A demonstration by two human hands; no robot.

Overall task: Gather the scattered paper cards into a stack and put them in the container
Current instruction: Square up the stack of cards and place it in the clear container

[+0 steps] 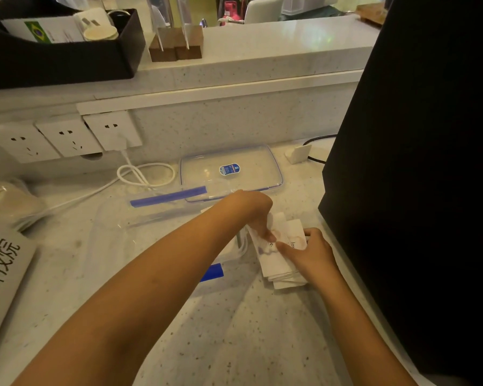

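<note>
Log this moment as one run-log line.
phase: gathering | left hand: on white paper cards | right hand: on same cards | clear plastic container: open, no cards visible inside | clear lid: flat on counter

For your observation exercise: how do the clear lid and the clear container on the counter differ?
The lid lies flat and fully visible by the wall; the container sits nearer, partly hidden by the left hand's forearm. The lid carries a blue oval sticker; the container shows none. Both are transparent with blue trim.

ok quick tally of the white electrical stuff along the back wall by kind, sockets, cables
wall sockets: 3
plugs in a socket: 1
white cables: 1
total: 5
</note>
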